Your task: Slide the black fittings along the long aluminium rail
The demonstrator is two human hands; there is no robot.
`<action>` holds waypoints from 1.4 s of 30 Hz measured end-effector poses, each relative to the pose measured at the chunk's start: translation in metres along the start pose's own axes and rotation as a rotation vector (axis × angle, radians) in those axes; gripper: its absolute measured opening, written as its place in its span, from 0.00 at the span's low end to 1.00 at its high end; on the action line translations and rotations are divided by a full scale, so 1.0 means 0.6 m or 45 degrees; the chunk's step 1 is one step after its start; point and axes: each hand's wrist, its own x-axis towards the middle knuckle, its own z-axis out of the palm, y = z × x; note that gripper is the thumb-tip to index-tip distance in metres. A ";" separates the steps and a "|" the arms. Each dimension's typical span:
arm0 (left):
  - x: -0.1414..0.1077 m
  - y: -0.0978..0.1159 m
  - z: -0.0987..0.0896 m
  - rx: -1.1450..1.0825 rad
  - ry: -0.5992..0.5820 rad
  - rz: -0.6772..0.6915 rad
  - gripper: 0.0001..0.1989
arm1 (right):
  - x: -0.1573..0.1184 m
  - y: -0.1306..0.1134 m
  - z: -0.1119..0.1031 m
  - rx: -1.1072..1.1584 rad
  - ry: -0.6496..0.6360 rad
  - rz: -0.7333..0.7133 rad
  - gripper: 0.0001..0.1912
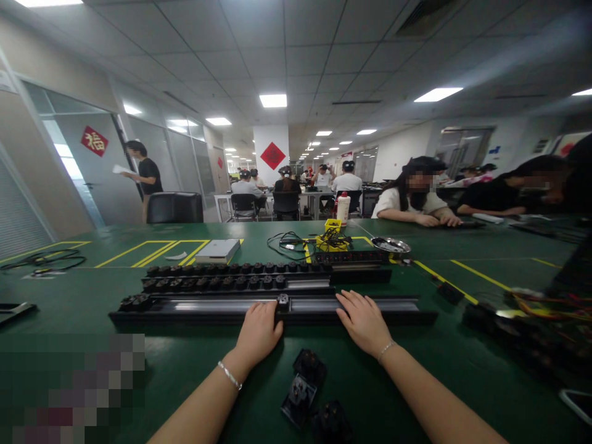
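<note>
A long black rail with a shiny metal channel lies across the table in front of me. In its channel, near the middle, sits a small black socket module. My left hand curls over the rail's front wall, its fingertips beside the module's left side and its thumb low at the front. Over the right part of the rail lies my right hand, fingers stretched and apart, holding nothing. More black modules fill the rail's left end. Between my forearms lie several loose black modules with pins.
Behind the rail are further rails lined with modules. Farther back are a grey box, black cables, a yellow bin, a metal dish and a bottle. Wires lie right; co-workers sit across the table.
</note>
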 end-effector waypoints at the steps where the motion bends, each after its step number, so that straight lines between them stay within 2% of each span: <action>1: -0.002 -0.003 0.002 -0.019 0.009 0.018 0.18 | 0.000 0.001 0.000 0.002 0.000 -0.001 0.25; 6: -0.002 -0.014 0.008 -0.062 -0.001 -0.006 0.19 | 0.000 0.001 0.001 0.012 0.013 -0.008 0.25; 23: 0.003 -0.006 -0.003 -0.140 -0.046 -0.010 0.19 | 0.002 0.000 -0.001 0.010 0.010 -0.002 0.24; 42: 0.001 -0.002 -0.011 -0.037 -0.129 0.035 0.22 | 0.002 -0.007 -0.001 0.019 0.058 0.015 0.23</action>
